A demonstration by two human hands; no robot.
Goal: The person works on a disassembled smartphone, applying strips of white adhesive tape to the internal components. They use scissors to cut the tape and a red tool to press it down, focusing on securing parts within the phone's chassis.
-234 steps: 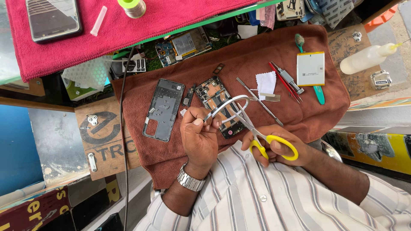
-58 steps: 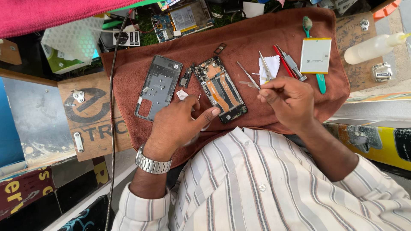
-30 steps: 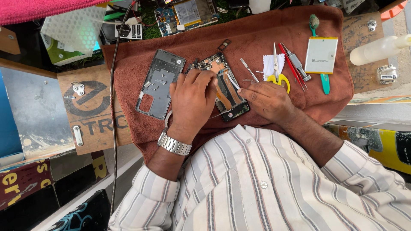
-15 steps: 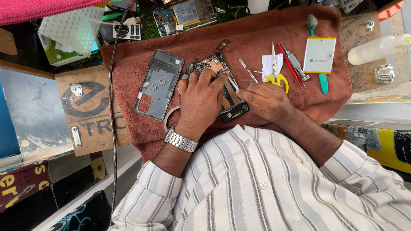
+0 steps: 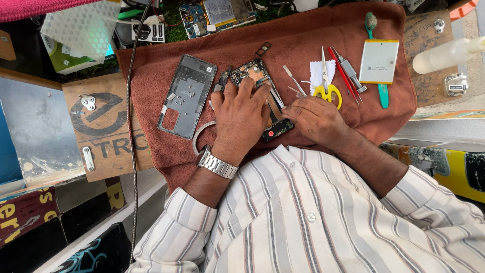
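The left hand is lying flat with fingers spread, pressing down an opened phone at the centre of the frame on a brown towel. The right hand is pinching narrowly at the phone's right edge; whether anything sits between its fingertips I cannot tell. The work seems to be at a part along that edge. The next move is calling for a steady hold and fine fingertip control. The back cover is lying left of centre, with scissors and a battery at the upper right.
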